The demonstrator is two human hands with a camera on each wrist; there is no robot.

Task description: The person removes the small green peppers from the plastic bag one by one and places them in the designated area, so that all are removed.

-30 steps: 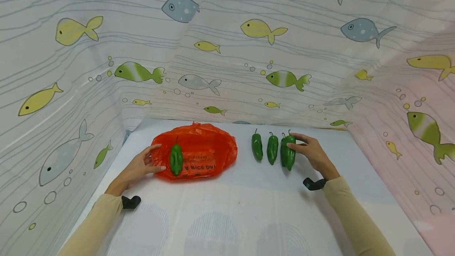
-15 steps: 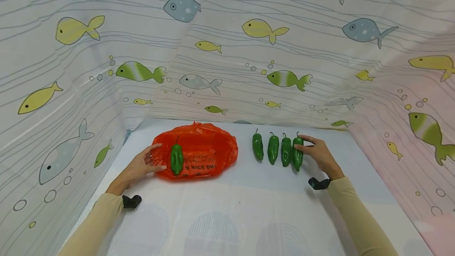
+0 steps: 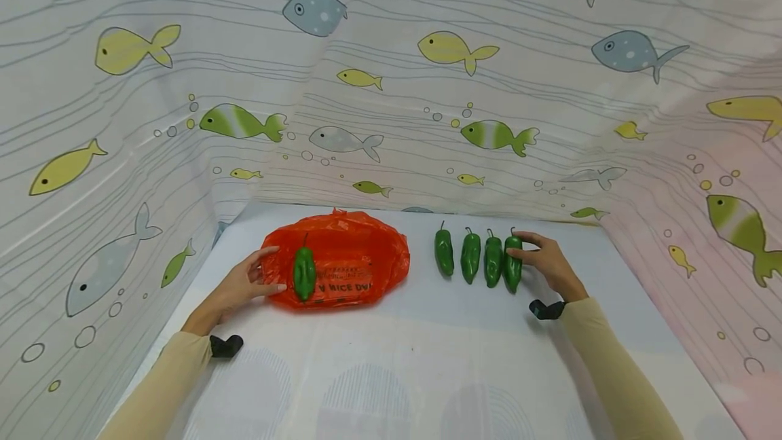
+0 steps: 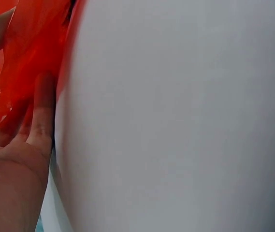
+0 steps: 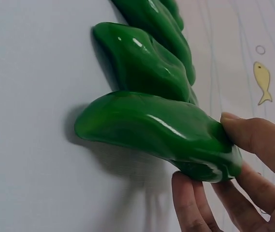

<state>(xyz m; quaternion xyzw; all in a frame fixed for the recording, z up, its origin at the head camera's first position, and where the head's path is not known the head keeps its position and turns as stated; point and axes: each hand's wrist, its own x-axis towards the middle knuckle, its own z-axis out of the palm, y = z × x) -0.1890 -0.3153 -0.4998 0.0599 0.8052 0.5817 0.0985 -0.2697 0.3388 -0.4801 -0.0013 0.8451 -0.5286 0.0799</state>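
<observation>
My right hand pinches the stem end of the rightmost green pepper in a row on the table. The right wrist view shows the thumb on top of this pepper and the fingers beneath its stem end. My left hand is at the left edge of a red plastic bag, thumb and fingers spread wide. In the left wrist view, the red film covers parts of the left fingers. Another green pepper lies on the bag's left part, near that hand.
Left of the gripped pepper, three more green peppers lie side by side: the far-left one, a middle one and the nearest one. Fish-printed sheets wall in the pale table at the back and sides.
My right hand has moved right with the gripped pepper, which overlapped its neighbour earlier and is now at the row's right end. The left hand and bag have stayed put.
</observation>
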